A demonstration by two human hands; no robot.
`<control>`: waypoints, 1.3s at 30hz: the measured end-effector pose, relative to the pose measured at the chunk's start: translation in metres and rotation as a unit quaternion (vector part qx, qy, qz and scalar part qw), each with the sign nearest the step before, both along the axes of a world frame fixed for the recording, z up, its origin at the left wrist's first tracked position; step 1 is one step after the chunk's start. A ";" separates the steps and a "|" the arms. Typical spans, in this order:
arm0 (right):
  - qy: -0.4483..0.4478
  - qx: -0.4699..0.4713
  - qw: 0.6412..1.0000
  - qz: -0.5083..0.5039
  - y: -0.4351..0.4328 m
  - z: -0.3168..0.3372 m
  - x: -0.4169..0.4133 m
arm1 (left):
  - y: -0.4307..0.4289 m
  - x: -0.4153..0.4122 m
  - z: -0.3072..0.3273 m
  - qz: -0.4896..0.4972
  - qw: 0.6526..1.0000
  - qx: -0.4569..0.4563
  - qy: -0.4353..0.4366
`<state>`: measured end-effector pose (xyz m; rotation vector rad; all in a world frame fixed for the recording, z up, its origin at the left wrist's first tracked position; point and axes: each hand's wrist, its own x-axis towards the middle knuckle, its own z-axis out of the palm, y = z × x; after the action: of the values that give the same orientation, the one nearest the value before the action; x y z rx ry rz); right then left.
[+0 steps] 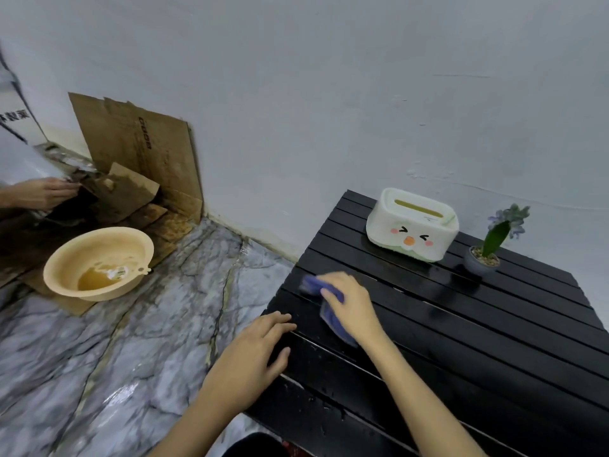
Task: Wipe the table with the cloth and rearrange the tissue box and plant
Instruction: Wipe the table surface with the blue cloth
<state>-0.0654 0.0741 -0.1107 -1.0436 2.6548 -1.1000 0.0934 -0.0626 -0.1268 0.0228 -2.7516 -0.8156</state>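
Note:
A black slatted table (478, 351) fills the right half of the head view, its surface wet and shiny. My right hand (354, 305) presses a blue cloth (331, 316) flat on the table near its left edge; the cloth looks motion-blurred. My left hand (253, 354) rests fingers apart on the table's left edge and holds nothing. At the far side stands a white tissue box (412, 225) with a cartoon face. To its right is a small potted plant (491, 245) with a green leaf and purple flowers.
On the grey marble floor (148, 357) to the left sits an orange basin (99, 262) holding a little water. Behind it, flattened cardboard (141, 153) leans on the white wall. Another person's hand (43, 192) shows at the far left.

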 end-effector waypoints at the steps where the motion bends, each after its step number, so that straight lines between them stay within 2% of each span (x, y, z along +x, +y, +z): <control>1: 0.003 -0.003 1.000 0.016 0.024 0.003 0.014 | 0.000 0.000 0.001 -0.002 1.000 0.000 -0.003; 3: -0.002 0.000 1.000 0.003 0.081 0.009 0.028 | 0.000 0.001 0.002 -0.004 1.000 0.001 -0.008; 6: 0.031 0.007 0.989 -0.148 0.145 0.010 0.006 | 0.000 0.000 0.003 -0.004 1.000 0.003 -0.006; 8: 0.066 0.032 0.956 -0.285 0.153 0.002 -0.022 | 0.001 0.000 0.002 -0.001 1.000 0.004 -0.003; 10: 0.065 0.036 0.931 -0.357 0.121 -0.004 -0.040 | 0.001 0.000 0.002 0.003 1.000 0.003 0.003; 12: 0.060 0.008 0.948 -0.313 0.063 -0.005 -0.041 | 0.000 0.000 0.002 0.002 1.000 0.006 0.004; 16: 0.041 -0.009 0.990 -0.134 -0.026 -0.008 -0.003 | 0.001 0.001 0.004 0.004 1.000 0.001 0.003; 18: 0.031 -0.012 0.996 -0.083 -0.021 -0.006 0.020 | 0.000 0.001 0.005 -0.001 1.000 0.006 -0.011; 20: 0.033 -0.016 0.996 -0.076 0.019 -0.003 0.033 | 0.000 0.001 0.005 -0.003 1.000 0.008 -0.013; 23: 0.055 0.020 0.984 -0.167 0.112 -0.001 0.036 | 0.000 0.001 0.006 -0.008 1.000 0.008 -0.012; 26: 0.055 0.039 0.941 -0.330 0.202 0.003 0.029 | 0.001 0.000 0.005 -0.009 1.000 0.001 -0.016; 28: 0.047 0.036 0.903 -0.425 0.224 0.005 0.020 | 0.001 -0.001 0.005 -0.009 1.000 -0.001 -0.018; 30: 0.053 0.044 0.884 -0.462 0.201 0.003 0.008 | 0.001 -0.002 0.005 -0.007 1.000 -0.002 -0.016; 32: 0.063 0.043 0.904 -0.421 0.146 -0.003 -0.004 | 0.001 -0.001 0.004 -0.005 1.000 -0.004 -0.012; 35: 0.066 0.014 0.955 -0.289 0.039 -0.007 -0.013 | 0.001 -0.001 0.004 -0.001 1.000 -0.005 -0.010; 39: 0.060 0.038 0.986 -0.150 -0.053 -0.003 0.003 | 0.002 0.000 0.005 0.011 1.000 -0.005 -0.001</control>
<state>-0.0625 0.0214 -0.1132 -0.7335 2.9985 -1.0001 0.0929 -0.0603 -0.1214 0.0505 -2.7517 -0.7975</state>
